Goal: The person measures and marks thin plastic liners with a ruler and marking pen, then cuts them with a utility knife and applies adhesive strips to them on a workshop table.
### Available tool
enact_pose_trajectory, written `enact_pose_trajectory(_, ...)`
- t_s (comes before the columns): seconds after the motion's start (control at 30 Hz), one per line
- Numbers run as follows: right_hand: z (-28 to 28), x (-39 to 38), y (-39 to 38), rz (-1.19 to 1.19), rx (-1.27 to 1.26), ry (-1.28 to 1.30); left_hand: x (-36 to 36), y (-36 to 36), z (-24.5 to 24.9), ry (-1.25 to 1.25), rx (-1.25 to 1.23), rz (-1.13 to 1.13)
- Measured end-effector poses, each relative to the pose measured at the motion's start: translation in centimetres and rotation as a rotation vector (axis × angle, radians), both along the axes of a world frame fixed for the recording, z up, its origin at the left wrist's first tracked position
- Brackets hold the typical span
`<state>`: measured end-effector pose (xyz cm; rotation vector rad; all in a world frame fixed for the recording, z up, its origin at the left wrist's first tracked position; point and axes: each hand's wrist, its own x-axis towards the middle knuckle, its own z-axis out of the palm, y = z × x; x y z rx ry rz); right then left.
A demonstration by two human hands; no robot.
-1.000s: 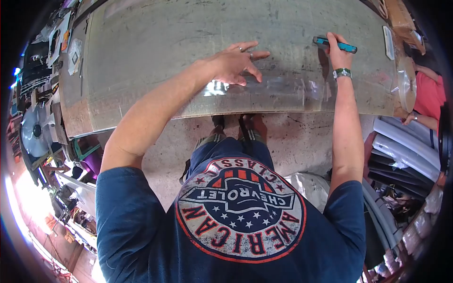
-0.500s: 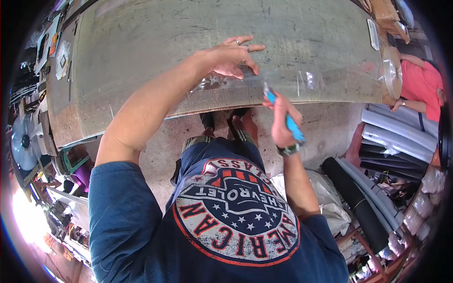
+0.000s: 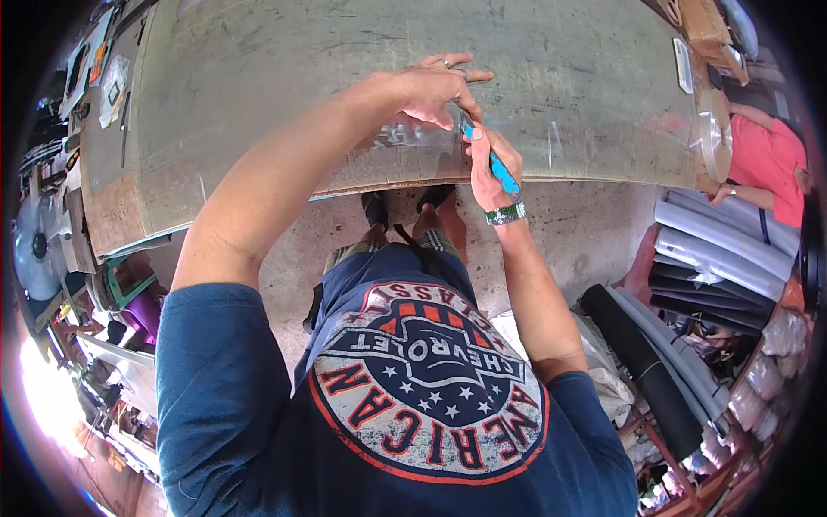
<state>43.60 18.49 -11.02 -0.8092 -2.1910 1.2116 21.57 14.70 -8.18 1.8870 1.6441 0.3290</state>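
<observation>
My right hand (image 3: 484, 155) is closed around a blue utility knife (image 3: 506, 177). The knife's tip points up toward the fingertips of my left hand (image 3: 433, 93), which lies over the near part of the worktable (image 3: 284, 95). Its fingers are spread, with two stretched to the right and the index finger bent down beside the blade end. Beneath and around that hand lies clear plastic film (image 3: 412, 136), visible mainly by its glare near the table's front edge. My left palm hides part of the film.
A person in a pink shirt (image 3: 762, 155) is at the table's right end, beside a round clear-topped item (image 3: 715, 133). Rolls of sheet material (image 3: 724, 233) and a black roll (image 3: 642, 370) lie at right. A fan (image 3: 39, 246) stands at left.
My right hand has moved up and left with the utility knife, bringing its tip to my left fingers. My left hand has shifted slightly right and up.
</observation>
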Motion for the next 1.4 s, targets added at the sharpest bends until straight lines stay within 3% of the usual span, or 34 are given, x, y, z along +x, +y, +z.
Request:
enact_pose_trajectory(0.37,1.4,-1.2,0.3,0.008,0.075,-0.151,0.1,-0.2,0.2,0.001,-0.010,0.001)
enact_pose_trajectory(0.6,4.5,-0.6,-0.3,0.131,0.108,-0.265,0.0,0.1,-0.5,-0.027,-0.025,0.021)
enact_pose_trajectory(0.73,6.0,4.4,-3.1,0.122,-0.138,-0.464,-0.1,0.2,-0.4,-0.021,-0.047,0.007)
enact_pose_trajectory(0.8,6.5,5.3,-2.4,0.108,0.220,-0.195,-0.1,0.2,-0.4,-0.024,-0.052,-0.009)
enact_pose_trajectory(0.9,9.3,5.9,1.4,0.010,0.368,-0.102,-0.3,0.1,-0.3,0.014,-0.030,-0.033)
enact_pose_trajectory(0.93,9.9,6.4,2.6,-0.089,0.177,-0.154,-0.5,0.2,-0.7,0.018,-0.014,-0.046)
enact_pose_trajectory(0.97,10.1,6.2,4.1,-0.068,0.248,-0.228,-0.8,0.2,-1.1,0.027,0.000,-0.063)
enact_pose_trajectory(1.07,8.7,3.8,8.6,0.014,0.420,-0.365,-1.4,-2.0,-1.9,-0.209,0.149,0.117)
enact_pose_trajectory(1.13,6.0,2.1,10.5,0.091,0.488,-0.337,-0.4,-5.3,-0.8,-0.132,0.293,0.385)
enact_pose_trajectory(1.23,3.5,0.3,11.9,0.185,0.566,-0.285,4.6,-9.6,1.0,0.197,0.305,0.819)
enact_pose_trajectory(1.4,0.7,-0.7,13.4,0.290,0.611,-0.269,6.4,-11.6,0.0,0.278,0.380,0.813)
